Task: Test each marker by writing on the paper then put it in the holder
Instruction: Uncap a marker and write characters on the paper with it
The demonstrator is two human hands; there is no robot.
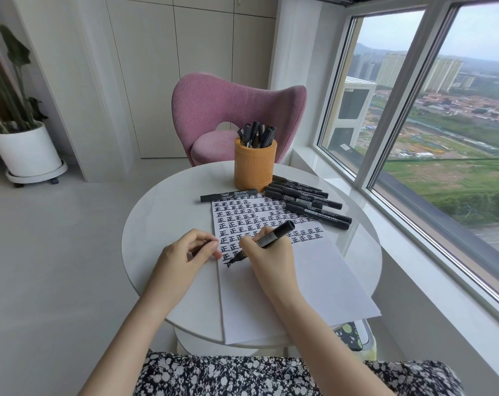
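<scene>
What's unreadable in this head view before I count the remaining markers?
Head view:
- Left hand: curled fingers hide what it holds, if anything.
- Orange holder: its wall hides the lower ends of the markers inside; count unclear.
- Loose marker pile: overlapping, count unclear.
- Label on the held marker: print too small.

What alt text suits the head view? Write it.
The right hand writes with a black marker on paper half covered in characters; the left hand rests nearby. Behind, an orange holder holds markers; loose markers lie beside it.
</scene>
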